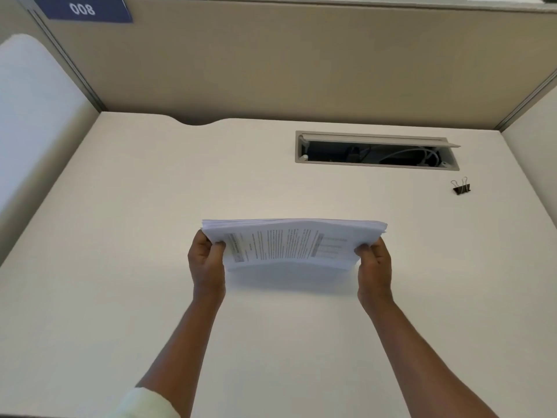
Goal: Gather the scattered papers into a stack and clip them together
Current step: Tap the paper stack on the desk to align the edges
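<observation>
White paper stack [289, 242] is up off the surface [120, 206], long way left-right. Fingers of left hand [206, 260] & right hand [373, 267] grip its ends. Black clip [461, 187] sits far right, closer to right hand.

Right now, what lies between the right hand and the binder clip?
Bare desk only, in the head view: nothing between the right hand and the binder clip.
</observation>
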